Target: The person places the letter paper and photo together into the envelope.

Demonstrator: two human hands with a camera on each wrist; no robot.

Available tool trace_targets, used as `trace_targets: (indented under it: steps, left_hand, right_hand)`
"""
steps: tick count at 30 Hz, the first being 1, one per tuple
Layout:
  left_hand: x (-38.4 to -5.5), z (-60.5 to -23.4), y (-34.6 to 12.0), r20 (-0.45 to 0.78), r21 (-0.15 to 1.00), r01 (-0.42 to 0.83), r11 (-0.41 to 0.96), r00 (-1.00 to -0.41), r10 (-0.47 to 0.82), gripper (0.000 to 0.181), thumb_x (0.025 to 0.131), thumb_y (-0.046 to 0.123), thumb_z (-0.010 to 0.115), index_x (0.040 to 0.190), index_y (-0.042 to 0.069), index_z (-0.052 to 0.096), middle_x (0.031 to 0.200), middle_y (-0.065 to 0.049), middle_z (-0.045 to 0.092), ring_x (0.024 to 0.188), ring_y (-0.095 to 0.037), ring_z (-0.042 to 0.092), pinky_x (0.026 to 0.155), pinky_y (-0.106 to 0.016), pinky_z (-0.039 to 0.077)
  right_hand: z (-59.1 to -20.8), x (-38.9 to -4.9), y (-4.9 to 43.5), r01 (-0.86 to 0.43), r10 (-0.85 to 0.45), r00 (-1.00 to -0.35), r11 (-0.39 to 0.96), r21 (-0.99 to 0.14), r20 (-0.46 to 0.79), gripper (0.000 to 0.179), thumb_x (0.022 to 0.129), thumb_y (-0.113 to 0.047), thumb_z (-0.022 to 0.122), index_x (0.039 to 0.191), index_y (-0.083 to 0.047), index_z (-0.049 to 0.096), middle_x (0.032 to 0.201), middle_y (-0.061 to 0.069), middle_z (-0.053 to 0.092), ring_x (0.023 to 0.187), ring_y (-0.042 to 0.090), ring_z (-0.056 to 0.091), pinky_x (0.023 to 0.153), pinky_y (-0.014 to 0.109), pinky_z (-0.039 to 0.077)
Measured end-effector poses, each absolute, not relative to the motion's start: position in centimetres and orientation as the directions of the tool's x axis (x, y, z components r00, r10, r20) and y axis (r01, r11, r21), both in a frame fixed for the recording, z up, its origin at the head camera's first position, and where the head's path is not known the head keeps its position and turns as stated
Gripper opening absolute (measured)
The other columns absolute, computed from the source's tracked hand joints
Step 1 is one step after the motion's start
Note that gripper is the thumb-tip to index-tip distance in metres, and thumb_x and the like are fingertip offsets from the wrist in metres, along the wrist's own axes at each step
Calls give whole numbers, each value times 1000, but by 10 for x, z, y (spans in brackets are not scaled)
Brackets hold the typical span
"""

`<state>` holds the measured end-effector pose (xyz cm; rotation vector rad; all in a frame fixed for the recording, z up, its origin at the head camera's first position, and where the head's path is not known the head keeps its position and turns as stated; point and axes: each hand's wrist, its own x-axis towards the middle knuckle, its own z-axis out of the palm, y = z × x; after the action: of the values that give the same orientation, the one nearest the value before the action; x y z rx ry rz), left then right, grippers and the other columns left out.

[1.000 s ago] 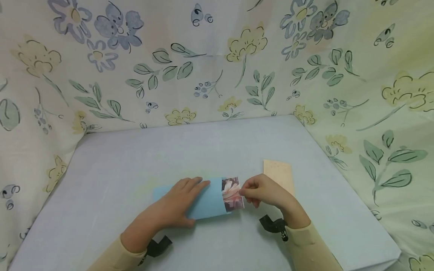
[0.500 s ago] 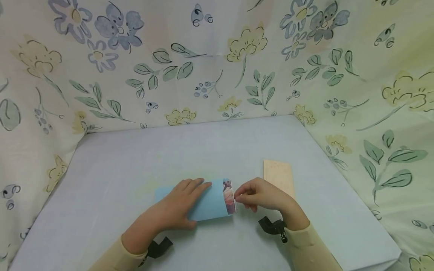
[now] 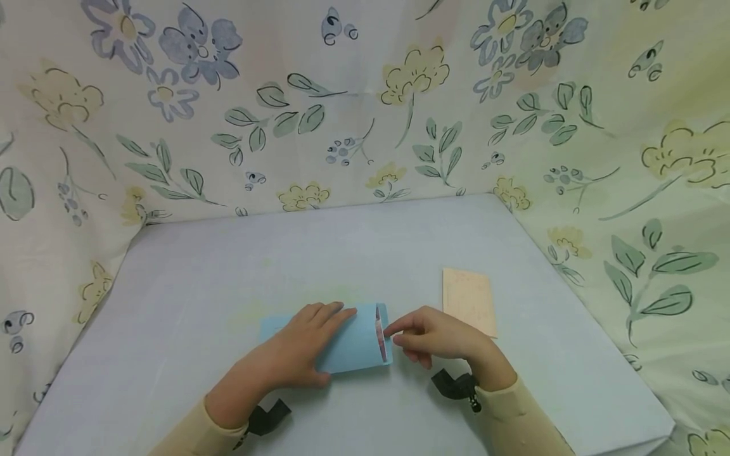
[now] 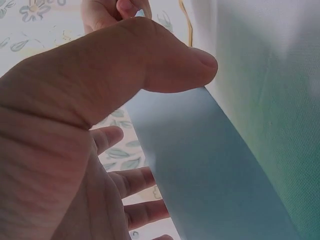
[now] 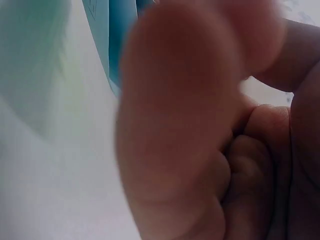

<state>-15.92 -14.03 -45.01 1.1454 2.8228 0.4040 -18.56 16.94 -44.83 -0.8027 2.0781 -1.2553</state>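
Note:
A light-blue envelope (image 3: 350, 345) lies on the white table. Spread across it, my left hand (image 3: 296, 348) rests with its thumb at the near edge and its fingers toward the far edge. The left wrist view shows the thumb (image 4: 170, 60) over the envelope (image 4: 200, 160). Only a thin strip of a printed card (image 3: 380, 335) shows in the envelope's mouth. My right hand (image 3: 439, 335) is at that mouth, index finger extended to the card's edge, thumb apart below. In the right wrist view, blurred fingers hide most of the envelope (image 5: 100, 30).
A pale, wood-coloured rectangular board (image 3: 470, 301) lies flat beyond my right hand. Floral cloth (image 3: 365, 101) hangs behind and at the sides of the table (image 3: 319, 247). Black wrist mounts (image 3: 268, 417) sit under both wrists.
The printed card has slid left into the envelope until just a sliver shows. My right hand moved left with it, going from a pinch to an extended index finger. The left hand stayed nearly still.

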Motion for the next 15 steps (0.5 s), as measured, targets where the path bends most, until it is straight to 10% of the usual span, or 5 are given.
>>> trace_targets:
  steps: [15]
  left_hand:
    - [-161, -438, -146, 48, 291, 656, 696, -737, 675, 108, 72, 35, 90, 159, 12, 31, 157, -15, 38, 137, -35, 39, 111, -54, 37]
  right_hand:
    - [-439, -180, 171, -281, -657, -751, 403, -871, -62, 25, 103, -13, 59, 123, -9, 73, 82, 1, 69, 57, 16, 59, 53, 24, 43]
